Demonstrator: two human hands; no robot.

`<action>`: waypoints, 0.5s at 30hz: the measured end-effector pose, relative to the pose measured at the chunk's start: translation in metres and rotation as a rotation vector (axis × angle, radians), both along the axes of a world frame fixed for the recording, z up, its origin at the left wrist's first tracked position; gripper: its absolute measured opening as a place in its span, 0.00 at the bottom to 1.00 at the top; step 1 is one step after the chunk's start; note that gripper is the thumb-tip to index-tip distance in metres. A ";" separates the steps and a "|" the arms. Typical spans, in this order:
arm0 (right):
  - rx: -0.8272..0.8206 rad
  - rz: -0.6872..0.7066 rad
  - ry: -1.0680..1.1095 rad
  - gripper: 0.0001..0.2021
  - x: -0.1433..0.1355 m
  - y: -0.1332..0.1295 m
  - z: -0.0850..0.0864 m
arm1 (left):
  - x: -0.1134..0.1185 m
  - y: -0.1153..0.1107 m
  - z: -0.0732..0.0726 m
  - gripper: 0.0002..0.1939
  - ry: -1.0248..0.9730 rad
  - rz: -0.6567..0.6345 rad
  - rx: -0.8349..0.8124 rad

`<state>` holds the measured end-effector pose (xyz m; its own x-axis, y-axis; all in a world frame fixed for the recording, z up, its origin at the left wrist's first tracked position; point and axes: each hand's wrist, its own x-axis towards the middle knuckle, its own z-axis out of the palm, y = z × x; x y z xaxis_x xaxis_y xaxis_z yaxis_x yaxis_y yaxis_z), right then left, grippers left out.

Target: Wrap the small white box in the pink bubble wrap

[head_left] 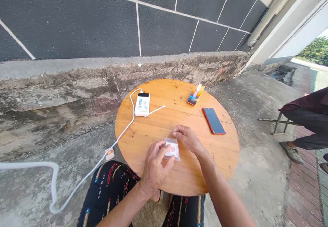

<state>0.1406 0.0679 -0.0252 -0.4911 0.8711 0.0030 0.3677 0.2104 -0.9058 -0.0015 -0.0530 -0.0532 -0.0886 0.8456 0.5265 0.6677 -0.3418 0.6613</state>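
A small clear plastic packet (173, 149) with something white and a pinkish mark inside lies on the round wooden table (153, 131), close to its near side. My left hand (156, 162) holds the packet from the left, its index finger and thumb resting over the face and lower edge. Just beyond the packet's upper right corner is my right hand (188, 138), its fingers curled in a pinch. Whatever is between those fingertips is too small to make out.
A white power bank (142, 104) with cables sits at the table's back left. A colourful small box (195, 94) and a red-edged phone (214, 121) lie on the right. A dark tiled wall (102, 22) stands behind. Another person's leg (304, 128) shows at far right.
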 end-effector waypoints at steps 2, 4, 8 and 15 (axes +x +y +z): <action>0.021 0.049 -0.010 0.06 0.003 0.000 0.003 | 0.000 0.000 0.000 0.12 -0.014 -0.002 -0.008; 0.054 0.090 -0.039 0.06 0.005 -0.001 0.007 | 0.000 0.000 0.000 0.12 -0.021 -0.001 -0.011; 0.113 0.131 -0.116 0.06 0.008 -0.001 0.011 | 0.000 0.000 -0.001 0.13 -0.020 -0.001 -0.015; 0.168 0.144 -0.166 0.07 0.009 -0.008 0.017 | 0.000 0.001 -0.003 0.15 -0.018 -0.012 -0.006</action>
<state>0.1498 0.0598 -0.0085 -0.6155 0.7865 0.0502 0.4639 0.4130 -0.7837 -0.0018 -0.0516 -0.0564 -0.0882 0.8499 0.5195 0.6515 -0.3453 0.6756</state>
